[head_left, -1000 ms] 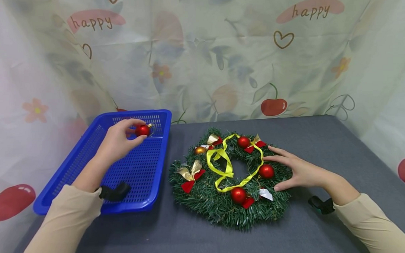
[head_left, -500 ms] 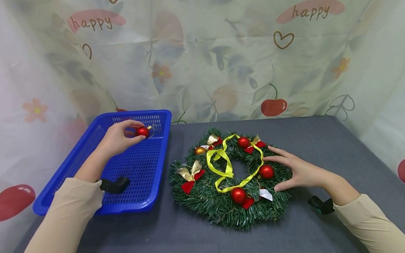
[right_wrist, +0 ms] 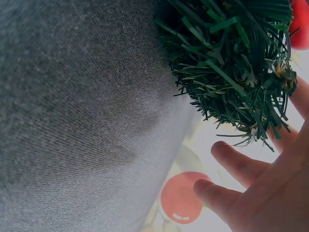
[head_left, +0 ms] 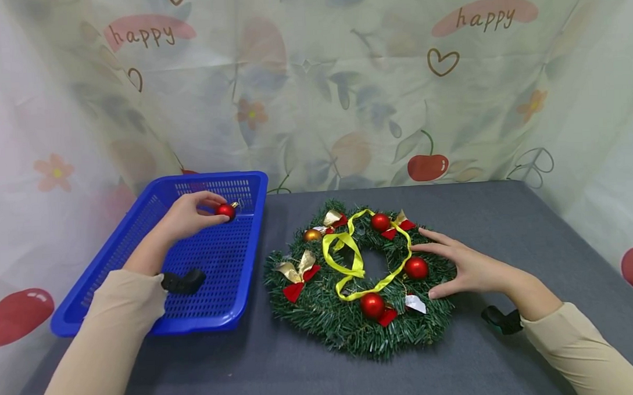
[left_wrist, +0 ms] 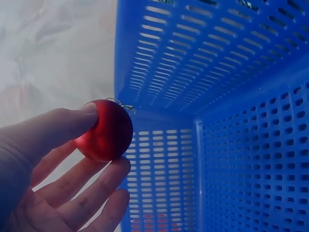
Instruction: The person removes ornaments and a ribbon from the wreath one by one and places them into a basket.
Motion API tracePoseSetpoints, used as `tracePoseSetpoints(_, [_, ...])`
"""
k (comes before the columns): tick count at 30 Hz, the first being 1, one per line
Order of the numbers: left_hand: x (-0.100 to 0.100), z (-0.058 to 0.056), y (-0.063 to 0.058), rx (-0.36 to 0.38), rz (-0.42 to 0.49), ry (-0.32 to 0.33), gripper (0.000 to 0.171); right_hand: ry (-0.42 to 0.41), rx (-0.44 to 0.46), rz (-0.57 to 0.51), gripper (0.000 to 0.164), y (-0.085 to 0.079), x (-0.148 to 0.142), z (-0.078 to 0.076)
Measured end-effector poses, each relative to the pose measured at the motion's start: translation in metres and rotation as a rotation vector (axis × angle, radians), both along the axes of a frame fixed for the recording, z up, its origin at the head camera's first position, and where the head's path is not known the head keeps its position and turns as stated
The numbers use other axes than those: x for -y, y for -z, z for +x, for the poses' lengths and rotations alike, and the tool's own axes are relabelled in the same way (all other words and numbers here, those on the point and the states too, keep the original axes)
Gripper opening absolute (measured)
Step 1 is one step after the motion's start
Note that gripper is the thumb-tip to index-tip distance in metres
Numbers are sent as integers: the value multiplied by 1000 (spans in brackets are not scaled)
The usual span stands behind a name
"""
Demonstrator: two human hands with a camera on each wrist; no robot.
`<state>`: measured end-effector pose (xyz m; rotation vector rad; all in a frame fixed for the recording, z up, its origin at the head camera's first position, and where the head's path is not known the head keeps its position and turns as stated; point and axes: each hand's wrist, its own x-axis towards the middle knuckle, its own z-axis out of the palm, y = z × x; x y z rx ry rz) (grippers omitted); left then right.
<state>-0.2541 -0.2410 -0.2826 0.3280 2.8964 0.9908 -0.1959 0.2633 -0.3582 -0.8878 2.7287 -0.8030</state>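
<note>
Over the far part of a blue plastic basket, my left hand pinches a red Christmas ball between thumb and fingers. In the left wrist view the shiny red ball shows a thin gold loop of thread at its top. A green wreath lies on the table, with red balls, one gold ball, red-and-gold bows and a yellow ribbon on it. My right hand rests at the wreath's right side, fingers spread and relaxed, next to a red ball.
A grey cloth covers the table. Behind it hangs a patterned curtain, with more curtain at both sides. The basket's raised rim stands left of the wreath, with a narrow strip of table between them.
My left hand has lowered slightly and shifted a little right with the red ball, deeper over the basket. The right hand and the wreath have stayed put.
</note>
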Motion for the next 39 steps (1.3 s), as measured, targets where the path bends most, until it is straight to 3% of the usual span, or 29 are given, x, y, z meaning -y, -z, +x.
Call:
tracePoseSetpoints(9, [3,-9,12,56,-82,49,40,-4,-12,1,79,1,-1,-1])
tracePoseSetpoints(25, [4,-13,21,147,-177,191,33,-1,-4,7,78,0,0,-1])
tracePoseSetpoints(39, [4,-13,23,263,-178,297,37,-4,-6,10,79,0,0,-1])
